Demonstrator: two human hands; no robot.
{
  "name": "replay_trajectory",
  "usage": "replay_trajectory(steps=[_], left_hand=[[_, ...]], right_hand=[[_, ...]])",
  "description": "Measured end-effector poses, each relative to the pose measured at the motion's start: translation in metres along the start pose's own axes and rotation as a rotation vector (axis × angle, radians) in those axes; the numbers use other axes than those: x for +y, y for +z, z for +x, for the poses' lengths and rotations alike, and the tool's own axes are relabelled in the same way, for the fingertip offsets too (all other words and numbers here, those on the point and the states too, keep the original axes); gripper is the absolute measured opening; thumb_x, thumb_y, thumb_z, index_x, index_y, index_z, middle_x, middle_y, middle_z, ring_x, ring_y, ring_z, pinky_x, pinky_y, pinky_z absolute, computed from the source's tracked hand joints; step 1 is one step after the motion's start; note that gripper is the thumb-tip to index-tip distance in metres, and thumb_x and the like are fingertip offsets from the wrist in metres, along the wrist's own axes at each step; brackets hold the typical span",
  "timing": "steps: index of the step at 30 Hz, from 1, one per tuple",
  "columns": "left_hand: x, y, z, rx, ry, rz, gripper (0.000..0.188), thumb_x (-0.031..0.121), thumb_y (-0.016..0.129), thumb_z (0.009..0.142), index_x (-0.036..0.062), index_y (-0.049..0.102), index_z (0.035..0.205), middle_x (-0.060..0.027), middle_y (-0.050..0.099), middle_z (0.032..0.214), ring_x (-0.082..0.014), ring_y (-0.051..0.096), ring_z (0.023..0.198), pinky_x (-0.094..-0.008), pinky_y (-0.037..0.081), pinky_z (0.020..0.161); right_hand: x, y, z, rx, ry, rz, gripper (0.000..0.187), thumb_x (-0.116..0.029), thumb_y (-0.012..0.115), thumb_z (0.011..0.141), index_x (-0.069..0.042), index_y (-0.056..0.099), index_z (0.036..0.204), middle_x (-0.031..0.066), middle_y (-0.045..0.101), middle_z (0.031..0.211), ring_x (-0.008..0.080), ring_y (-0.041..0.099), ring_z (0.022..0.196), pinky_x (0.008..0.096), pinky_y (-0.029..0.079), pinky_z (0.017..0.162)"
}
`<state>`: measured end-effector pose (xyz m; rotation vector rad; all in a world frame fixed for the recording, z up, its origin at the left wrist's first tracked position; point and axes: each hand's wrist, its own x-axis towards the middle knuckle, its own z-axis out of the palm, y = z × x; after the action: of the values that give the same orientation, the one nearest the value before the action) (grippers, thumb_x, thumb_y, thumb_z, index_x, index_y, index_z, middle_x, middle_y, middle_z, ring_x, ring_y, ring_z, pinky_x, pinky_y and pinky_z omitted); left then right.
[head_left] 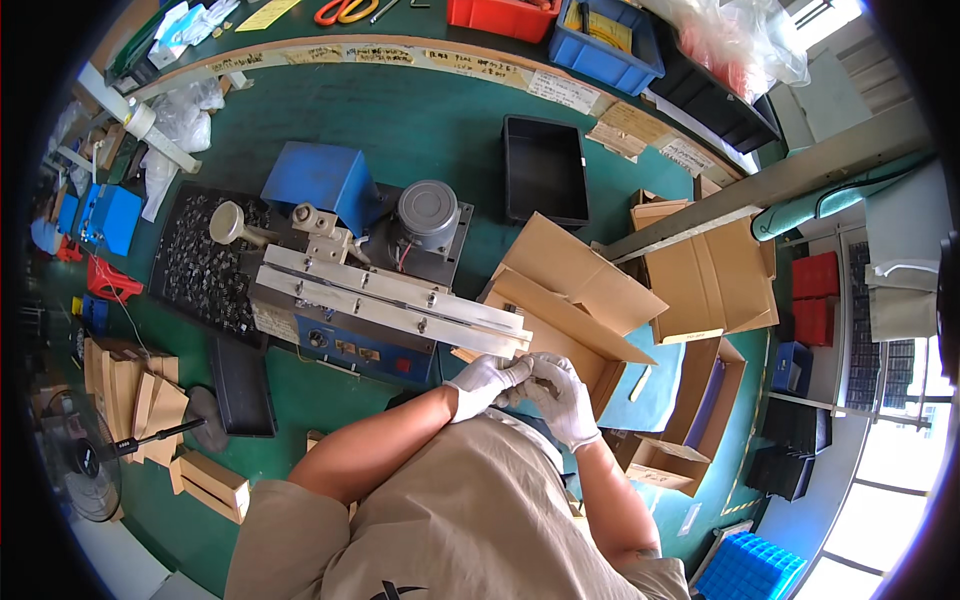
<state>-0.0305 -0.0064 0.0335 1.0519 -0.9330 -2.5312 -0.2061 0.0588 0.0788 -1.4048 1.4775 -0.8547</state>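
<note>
Both hands wear white gloves and meet close to my body, just off the right end of a pair of long metal rails [400, 305]. My left hand [487, 385] has its fingers pinched together. Against it, my right hand [562, 402] is closed with its fingertips curled inward. Whatever lies between the fingers is too small and hidden to make out. The rails belong to a bench machine with a blue housing [318, 185], a grey round motor [428, 208] and a blue control panel [365, 352]. An open cardboard box [600, 375] stands just right of the hands.
Many small dark parts lie on a black tray [195, 265] left of the machine. Black bins [545, 170] [243, 385] stand behind and beside it. More cardboard boxes [700, 420] are at right, under a slanting metal post [770, 185]. A fan [85, 455] stands at far left.
</note>
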Motion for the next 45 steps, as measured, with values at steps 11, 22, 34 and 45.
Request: replay_trajectory(steps=[11,22,34,45], left_hand=[[0.004,0.003,-0.005,0.058,0.115,-0.008,0.030,0.038,0.060,0.101,0.0084,0.064,0.098,0.0004,0.059,0.075,-0.0081,0.052,0.063,-0.0232,0.038,0.052],[0.001,0.001,-0.004,0.026,0.122,-0.049,0.028,0.034,0.056,0.103,0.0068,0.062,0.098,-0.0019,0.059,0.075,-0.0092,0.053,0.062,-0.0225,0.036,0.051],[-0.012,-0.016,-0.003,-0.007,-0.041,-0.508,0.043,0.036,0.042,0.106,0.0018,0.059,0.127,-0.0116,0.069,0.100,-0.0145,0.061,0.078,-0.0258,0.052,0.071],[-0.012,-0.018,-0.005,-0.008,0.042,-0.337,0.043,0.028,0.031,0.108,0.0052,0.053,0.136,-0.0160,0.067,0.120,-0.0215,0.068,0.097,-0.0322,0.056,0.081]], right_hand=[[0.001,0.011,-0.005,0.134,0.175,0.556,0.035,-0.002,0.064,0.094,0.000,0.061,0.129,0.0108,0.062,0.120,0.0128,0.060,0.103,0.0271,0.052,0.088],[-0.011,0.003,0.003,0.173,0.264,0.174,0.019,-0.007,0.062,0.096,0.002,0.069,0.111,0.0024,0.068,0.084,0.0060,0.056,0.064,0.0215,0.047,0.057],[-0.055,-0.027,0.037,0.139,-0.358,-0.550,0.029,0.004,0.066,0.084,-0.005,0.063,0.111,0.0163,0.066,0.096,0.0373,0.064,0.089,0.0411,0.053,0.080],[-0.086,-0.021,0.059,-0.058,-0.501,-0.707,0.042,0.002,0.064,0.079,-0.005,0.062,0.120,0.0154,0.064,0.095,0.0357,0.063,0.087,0.0433,0.051,0.077]])
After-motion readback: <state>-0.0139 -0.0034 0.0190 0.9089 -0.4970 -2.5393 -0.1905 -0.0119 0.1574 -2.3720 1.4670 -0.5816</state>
